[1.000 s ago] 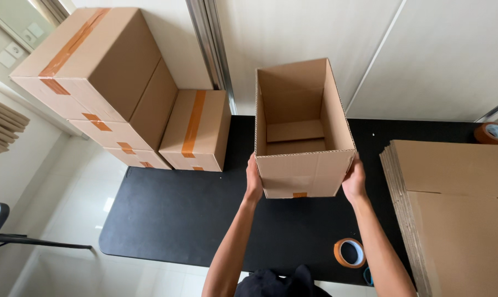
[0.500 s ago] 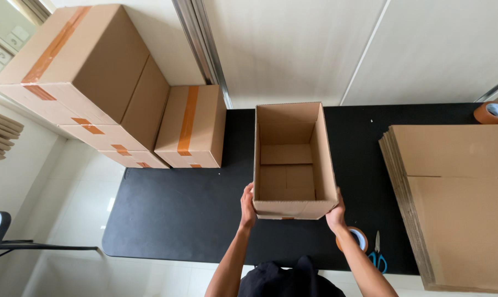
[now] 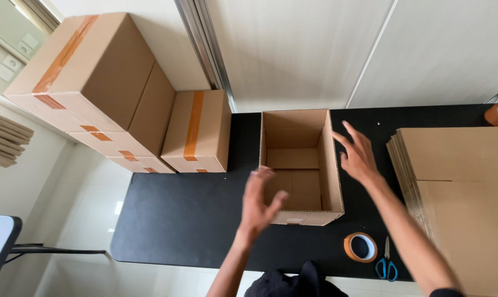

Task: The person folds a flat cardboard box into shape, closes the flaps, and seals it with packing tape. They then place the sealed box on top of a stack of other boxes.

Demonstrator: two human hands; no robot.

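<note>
Open cardboard box (image 3: pixel 299 165) upright mid-surface (image 3: pixel 177 214). Left hand (image 3: pixel 261 201) at its near-left corner, right hand (image 3: pixel 359 157) beside right wall; each grip spread, empty.

open brown carton (image 3: pixel 300 165) (centre), taped cartons (image 3: pixel 122 93) left

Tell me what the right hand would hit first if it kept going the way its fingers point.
Probably the right wall of the open cardboard box: the right hand hovers beside it, fingers aimed up and left. Height above the rim is unclear, so it might pass over.
</note>
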